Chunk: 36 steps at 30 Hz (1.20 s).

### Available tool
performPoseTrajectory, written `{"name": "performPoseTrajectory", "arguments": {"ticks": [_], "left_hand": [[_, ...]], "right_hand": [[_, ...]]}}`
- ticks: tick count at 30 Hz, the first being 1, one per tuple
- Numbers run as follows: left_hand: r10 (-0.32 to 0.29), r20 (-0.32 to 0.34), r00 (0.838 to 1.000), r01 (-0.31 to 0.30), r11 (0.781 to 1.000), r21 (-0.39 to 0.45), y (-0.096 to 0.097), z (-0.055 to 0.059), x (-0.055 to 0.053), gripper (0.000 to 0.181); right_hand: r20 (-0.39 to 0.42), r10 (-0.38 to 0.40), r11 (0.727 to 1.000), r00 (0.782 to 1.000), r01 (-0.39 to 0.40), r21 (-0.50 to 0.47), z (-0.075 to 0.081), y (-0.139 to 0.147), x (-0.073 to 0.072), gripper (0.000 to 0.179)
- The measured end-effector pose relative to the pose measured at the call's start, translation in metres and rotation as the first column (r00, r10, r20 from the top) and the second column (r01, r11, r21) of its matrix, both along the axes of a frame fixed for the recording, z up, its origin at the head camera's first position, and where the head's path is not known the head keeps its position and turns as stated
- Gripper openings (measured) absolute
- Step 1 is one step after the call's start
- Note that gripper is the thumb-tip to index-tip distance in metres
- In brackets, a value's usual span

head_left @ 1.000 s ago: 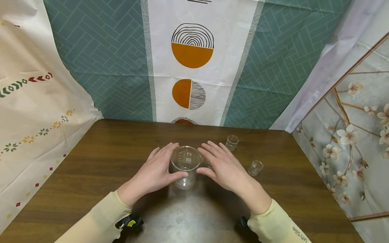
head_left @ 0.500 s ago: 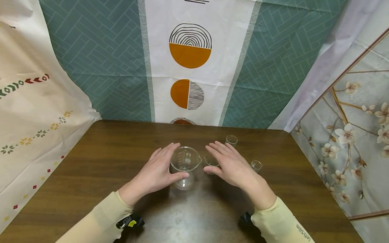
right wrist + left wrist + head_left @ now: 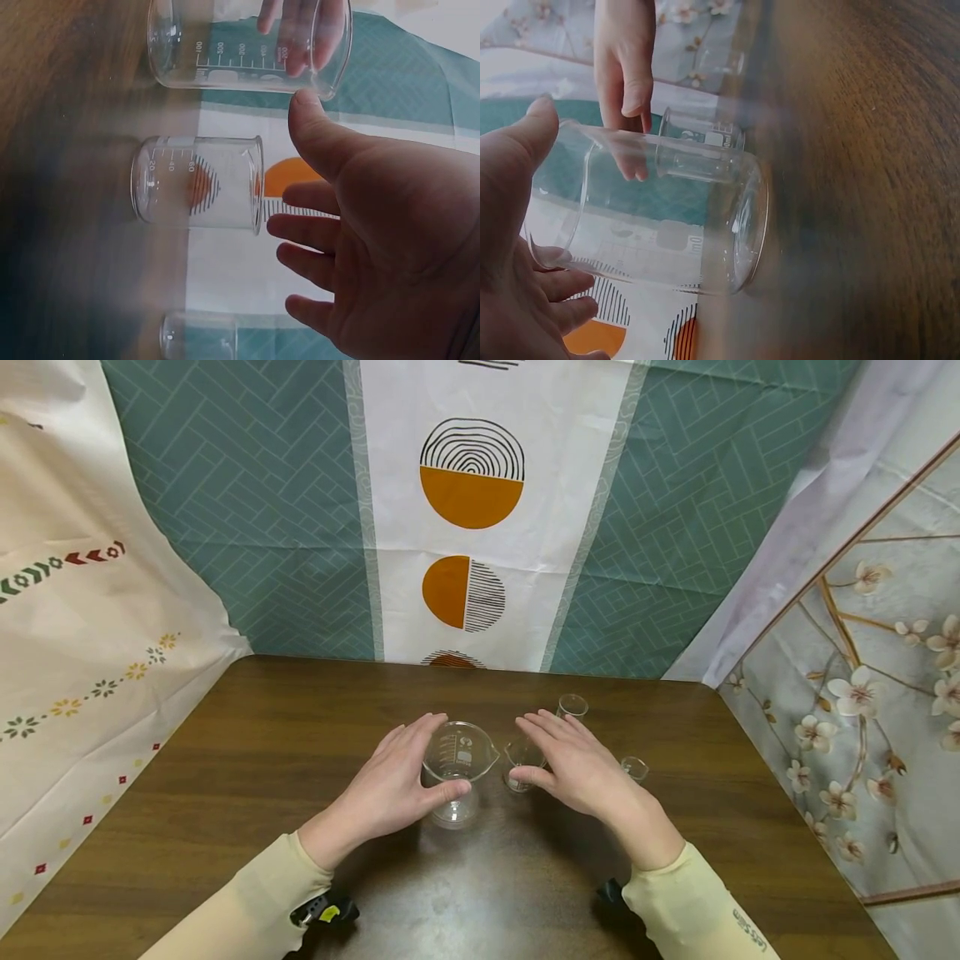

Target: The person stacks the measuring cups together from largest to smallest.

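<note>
A large clear glass beaker [image 3: 459, 760] with white markings stands upright on the table. Close round its left side is my left hand [image 3: 386, 777], fingers fairly straight behind it and thumb in front near the rim. Whether that hand touches the glass I cannot tell. A smaller graduated beaker [image 3: 199, 184] stands just right of the large one. Beside it my right hand [image 3: 573, 764] hovers near its rim, thumb and fingers spread, holding nothing. The head view has part of this smaller beaker hidden behind the right hand.
Behind the right hand stands a small glass beaker [image 3: 573, 704]. Another small one [image 3: 635, 768] sits to the right, partly covered by the wrist. Patterned cloths [image 3: 307, 527] hang around the brown wooden table [image 3: 300, 718].
My right hand has drawn away from the large beaker to the right, and the smaller beaker has come into view by it. The left hand has hardly moved.
</note>
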<state>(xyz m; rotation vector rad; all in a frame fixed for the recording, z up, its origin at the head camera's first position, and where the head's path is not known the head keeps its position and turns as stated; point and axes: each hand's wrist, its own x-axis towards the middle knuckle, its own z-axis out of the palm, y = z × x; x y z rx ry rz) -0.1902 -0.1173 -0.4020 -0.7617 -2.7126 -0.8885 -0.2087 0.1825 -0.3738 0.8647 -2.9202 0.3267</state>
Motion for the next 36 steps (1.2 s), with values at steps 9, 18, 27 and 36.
{"name": "performPoseTrajectory", "arguments": {"ticks": [9, 18, 27, 36], "left_hand": [[0.003, -0.019, 1.0, -0.003, 1.0, -0.003, 0.002, -0.001, 0.0, 0.09], [0.002, -0.016, 1.0, -0.002, 1.0, 0.011, 0.004, -0.002, 0.0, 0.091], [-0.004, -0.03, 1.0, 0.005, 1.0, 0.027, 0.005, -0.003, 0.0, 0.091], [0.01, 0.003, 1.0, -0.01, 1.0, 0.024, 0.004, -0.002, 0.002, 0.093]], "right_hand": [[0.056, -0.012, 1.0, 0.998, 0.013, -0.004, -0.001, 0.004, -0.004, 0.083], [0.076, -0.014, 1.0, 0.997, 0.014, -0.001, -0.005, 0.007, -0.006, 0.083], [0.107, -0.03, 0.999, 0.994, 0.032, -0.012, -0.008, 0.008, -0.009, 0.082], [0.138, -0.057, 0.998, 0.989, 0.059, -0.008, -0.011, 0.01, -0.014, 0.081]]}}
